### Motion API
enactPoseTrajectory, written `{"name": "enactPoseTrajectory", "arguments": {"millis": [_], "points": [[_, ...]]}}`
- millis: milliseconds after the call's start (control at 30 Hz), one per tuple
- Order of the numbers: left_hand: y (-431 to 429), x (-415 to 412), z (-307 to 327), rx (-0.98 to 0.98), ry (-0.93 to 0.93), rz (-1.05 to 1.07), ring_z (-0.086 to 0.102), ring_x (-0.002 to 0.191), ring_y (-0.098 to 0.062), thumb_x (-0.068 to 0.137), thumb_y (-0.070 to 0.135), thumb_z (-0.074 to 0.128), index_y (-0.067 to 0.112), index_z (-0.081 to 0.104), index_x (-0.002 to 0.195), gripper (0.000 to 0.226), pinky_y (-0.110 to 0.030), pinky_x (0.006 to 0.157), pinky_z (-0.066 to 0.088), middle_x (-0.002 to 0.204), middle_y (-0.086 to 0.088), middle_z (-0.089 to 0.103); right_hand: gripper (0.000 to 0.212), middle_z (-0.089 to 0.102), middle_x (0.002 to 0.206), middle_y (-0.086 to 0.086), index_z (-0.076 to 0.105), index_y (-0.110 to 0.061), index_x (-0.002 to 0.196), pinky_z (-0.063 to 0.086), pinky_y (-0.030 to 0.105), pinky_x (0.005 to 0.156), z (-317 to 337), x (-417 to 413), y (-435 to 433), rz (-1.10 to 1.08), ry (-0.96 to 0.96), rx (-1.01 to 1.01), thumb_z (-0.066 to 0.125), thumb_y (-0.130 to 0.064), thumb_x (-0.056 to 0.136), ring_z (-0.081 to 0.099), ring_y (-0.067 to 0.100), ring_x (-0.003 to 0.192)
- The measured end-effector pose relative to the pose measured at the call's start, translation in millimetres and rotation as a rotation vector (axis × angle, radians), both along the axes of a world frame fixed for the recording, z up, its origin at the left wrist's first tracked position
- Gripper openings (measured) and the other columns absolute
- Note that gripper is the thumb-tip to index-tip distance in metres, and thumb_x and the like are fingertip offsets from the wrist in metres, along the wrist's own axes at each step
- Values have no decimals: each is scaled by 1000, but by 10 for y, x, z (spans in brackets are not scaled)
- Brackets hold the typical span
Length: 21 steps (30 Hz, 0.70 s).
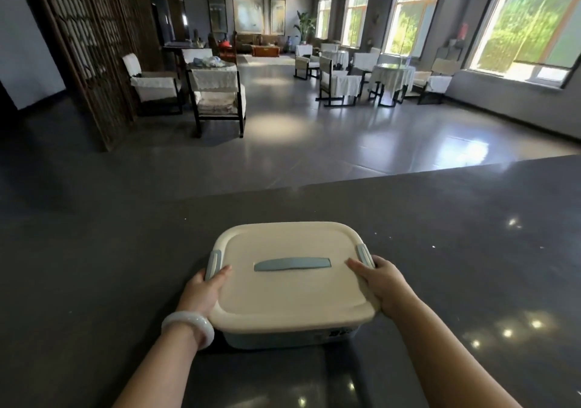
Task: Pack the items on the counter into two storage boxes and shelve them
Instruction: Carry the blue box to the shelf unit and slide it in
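I grip the closed box (294,285) with my left hand (204,291) and right hand (382,285) at opposite sides, thumbs on its lid, probably to lift it level off the counter (94,266).

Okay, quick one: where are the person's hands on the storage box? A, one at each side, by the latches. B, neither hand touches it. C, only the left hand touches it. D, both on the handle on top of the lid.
A: the left hand holds the storage box at its left latch and the right hand holds it at its right latch. The lid handle lies untouched.
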<state>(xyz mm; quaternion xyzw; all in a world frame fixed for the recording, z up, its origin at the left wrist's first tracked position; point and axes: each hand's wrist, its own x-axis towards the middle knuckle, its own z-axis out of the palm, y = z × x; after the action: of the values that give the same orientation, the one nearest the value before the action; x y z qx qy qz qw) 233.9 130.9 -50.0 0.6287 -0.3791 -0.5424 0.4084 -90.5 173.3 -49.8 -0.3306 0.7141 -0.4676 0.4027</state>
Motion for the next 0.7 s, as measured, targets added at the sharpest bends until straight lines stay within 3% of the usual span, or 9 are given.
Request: {"name": "enactPoseTrajectory", "arguments": {"millis": [300,400,533,700], "points": [[308,-1259,175,-99,-3,-175,70,83,-34,84,34,73,14,66,100,27,-50,83,56,89,-15,73,24,75,75,6,71,-13,89,59,35,60,170,-1148,954,-148,-32,-50,81,-32,77,71,22,66],[491,-2004,281,-130,12,-275,69,90,-37,85,32,72,12,65,104,28,-55,88,53,95,-18,72,25,74,74,4,71,-12,92,53,26,51,265,-1788,1426,-230,-33,-89,80,-31,79,69,16,60],[900,-3179,341,-146,50,-408,71,82,-33,86,33,71,16,65,104,25,-49,81,57,89,-12,75,28,75,84,7,67,-14,97,55,27,54,357,-2748,2211,-372,-67,-105,79,-32,80,72,21,71],[1498,-4699,295,-114,93,-644,71,84,-37,87,30,69,15,66,105,24,-52,82,57,89,-14,75,30,72,66,3,67,-2,100,47,19,44,361,-3868,3311,-583,-38,-111,77,-25,83,66,11,52]]}}
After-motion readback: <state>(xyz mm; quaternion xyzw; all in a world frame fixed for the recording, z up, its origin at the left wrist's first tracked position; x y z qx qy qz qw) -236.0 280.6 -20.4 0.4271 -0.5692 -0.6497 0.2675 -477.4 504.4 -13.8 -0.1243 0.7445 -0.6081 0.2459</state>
